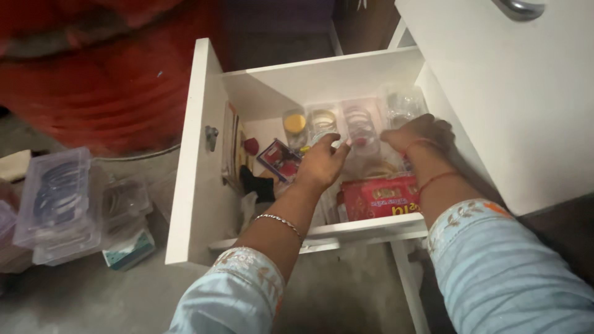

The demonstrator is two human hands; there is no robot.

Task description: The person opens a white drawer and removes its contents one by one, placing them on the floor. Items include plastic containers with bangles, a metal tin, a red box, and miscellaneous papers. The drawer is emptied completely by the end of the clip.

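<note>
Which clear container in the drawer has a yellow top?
The small jar at the left end of the back row, left of the left hand; the neighbouring clear boxes hold bangles.

My feed is dim and warm-tinted, with soft indoor light falling from above and from my right. The white drawer (197, 154) front catches most of it; its inside lies in shadow. My left hand (322, 166) and right hand (421, 133) look smeared by motion. Edges bend slightly, and fine detail is grainy.

Clear boxes (362, 127) at the drawer (201, 185) back, packet (378, 196) in front, stacked boxes (59, 201) on floor left.
</note>
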